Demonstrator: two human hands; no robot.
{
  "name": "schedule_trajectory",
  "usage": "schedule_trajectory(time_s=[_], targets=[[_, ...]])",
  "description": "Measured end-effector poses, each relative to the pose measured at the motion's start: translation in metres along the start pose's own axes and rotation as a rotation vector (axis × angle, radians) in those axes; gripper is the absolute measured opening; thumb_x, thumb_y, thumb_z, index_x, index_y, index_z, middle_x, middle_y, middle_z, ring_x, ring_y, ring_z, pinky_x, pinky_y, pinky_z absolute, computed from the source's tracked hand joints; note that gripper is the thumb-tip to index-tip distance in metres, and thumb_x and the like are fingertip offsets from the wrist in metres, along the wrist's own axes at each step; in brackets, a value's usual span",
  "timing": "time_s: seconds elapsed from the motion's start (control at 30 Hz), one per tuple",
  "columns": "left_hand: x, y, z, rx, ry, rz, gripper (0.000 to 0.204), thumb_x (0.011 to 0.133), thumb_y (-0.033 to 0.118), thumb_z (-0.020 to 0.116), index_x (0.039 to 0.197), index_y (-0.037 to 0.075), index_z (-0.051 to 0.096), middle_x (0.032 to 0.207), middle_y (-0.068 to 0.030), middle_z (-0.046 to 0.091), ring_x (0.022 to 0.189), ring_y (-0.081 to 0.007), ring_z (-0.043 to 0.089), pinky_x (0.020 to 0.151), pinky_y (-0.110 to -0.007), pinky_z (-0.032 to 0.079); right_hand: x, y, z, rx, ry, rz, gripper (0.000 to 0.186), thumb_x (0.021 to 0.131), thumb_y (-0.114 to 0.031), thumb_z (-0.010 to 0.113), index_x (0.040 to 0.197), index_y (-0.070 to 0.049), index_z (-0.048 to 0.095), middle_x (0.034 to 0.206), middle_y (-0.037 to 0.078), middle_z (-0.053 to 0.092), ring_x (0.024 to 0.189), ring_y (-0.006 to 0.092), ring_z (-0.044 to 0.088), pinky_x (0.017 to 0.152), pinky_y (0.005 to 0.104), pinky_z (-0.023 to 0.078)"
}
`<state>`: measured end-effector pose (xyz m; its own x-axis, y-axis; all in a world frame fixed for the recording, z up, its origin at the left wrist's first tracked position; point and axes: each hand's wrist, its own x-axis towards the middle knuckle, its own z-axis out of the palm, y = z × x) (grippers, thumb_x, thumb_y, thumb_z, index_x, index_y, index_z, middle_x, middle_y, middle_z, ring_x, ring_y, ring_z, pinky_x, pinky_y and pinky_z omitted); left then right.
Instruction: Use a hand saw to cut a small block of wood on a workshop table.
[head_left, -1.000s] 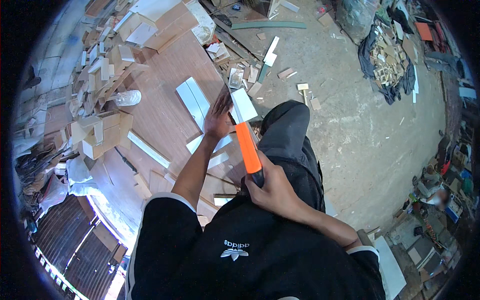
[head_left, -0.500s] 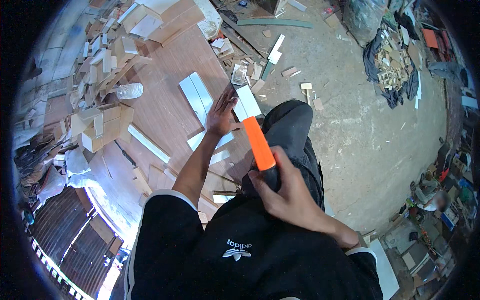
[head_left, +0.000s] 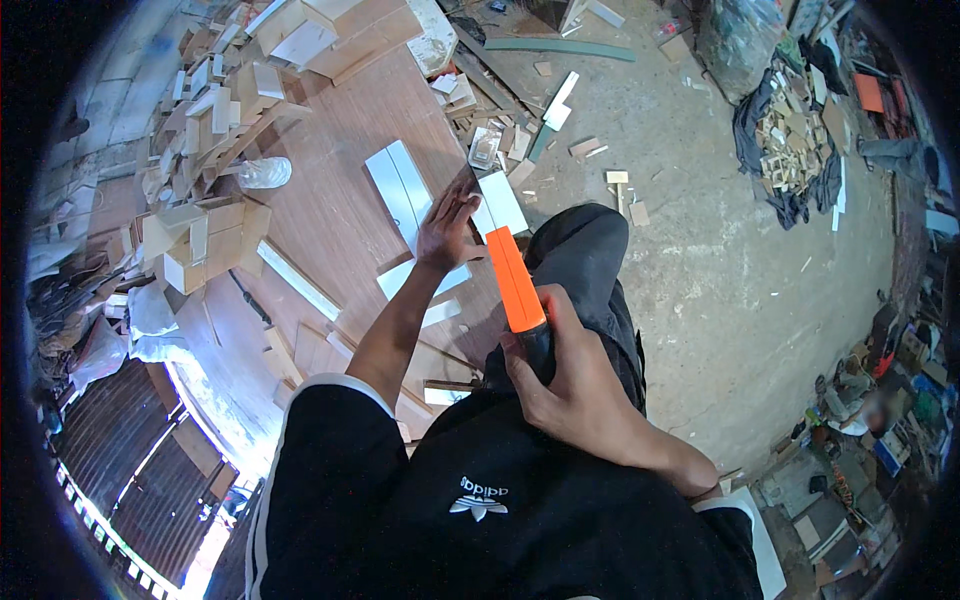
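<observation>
Orange-and-black blocky tool handle [head_left: 514,280], clamped by the right hand [head_left: 568,385], pointed lengthwise toward the white rectangular board [head_left: 504,203] — just right of the nearer left hand [head_left: 442,234], thumb and fingers apart.

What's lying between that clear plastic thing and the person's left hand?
In the head view, a white board with a dark line along it lies between the left hand and the clear plastic thing.

Right of the hands [head_left: 445,230] spreads a stained, grey concrete floor [head_left: 740,310]. Left of them stretches a reddish-brown, wood-grained desk [head_left: 350,130]. Farther left and nearer the body are dark, ribbed panels [head_left: 125,430], with bright white light [head_left: 205,560] showing through gaps.
</observation>
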<state>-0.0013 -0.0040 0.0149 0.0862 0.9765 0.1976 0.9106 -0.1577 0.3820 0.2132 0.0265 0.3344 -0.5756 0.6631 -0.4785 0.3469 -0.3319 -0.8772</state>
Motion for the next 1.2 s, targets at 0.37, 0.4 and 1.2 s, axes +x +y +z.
schedule_trajectory(time_s=[0.37,0.4,1.2], targets=[[0.001,-0.007,0.010,0.079,0.063,0.058,0.052,0.067,0.024,0.077,0.114,0.008,0.061,0.138,-0.0171,0.050,0.131,-0.0303,0.044,0.109,-0.041,0.037,0.001,0.009,0.010,-0.083,-0.025,-0.098,0.044,0.081,0.001,0.062,0.115,0.004,0.035,0.068,0.027,0.056,0.067,0.0452,0.062,0.055,0.0456,0.047],[-0.001,-0.007,0.010,0.009,0.063,0.015,0.048,0.070,0.021,0.074,0.114,0.008,0.061,0.138,-0.0170,0.049,0.131,-0.0300,0.044,0.109,-0.041,0.037,0.001,0.009,0.010,-0.083,-0.028,-0.098,0.044,0.081,0.001,0.062,0.115,0.004,0.035,0.068,0.027,0.056,0.067,0.0452,0.062,0.055,0.0456,0.047],[-0.012,-0.012,0.027,-0.719,0.101,-0.313,0.073,0.053,0.034,0.085,0.117,0.008,0.060,0.140,-0.0161,0.048,0.132,-0.0295,0.044,0.110,-0.041,0.035,0.003,0.011,0.010,-0.090,-0.030,-0.100,0.046,0.079,0.003,0.061,0.117,0.004,0.036,0.068,0.028,0.055,0.067,0.0457,0.062,0.055,0.0463,0.046]])
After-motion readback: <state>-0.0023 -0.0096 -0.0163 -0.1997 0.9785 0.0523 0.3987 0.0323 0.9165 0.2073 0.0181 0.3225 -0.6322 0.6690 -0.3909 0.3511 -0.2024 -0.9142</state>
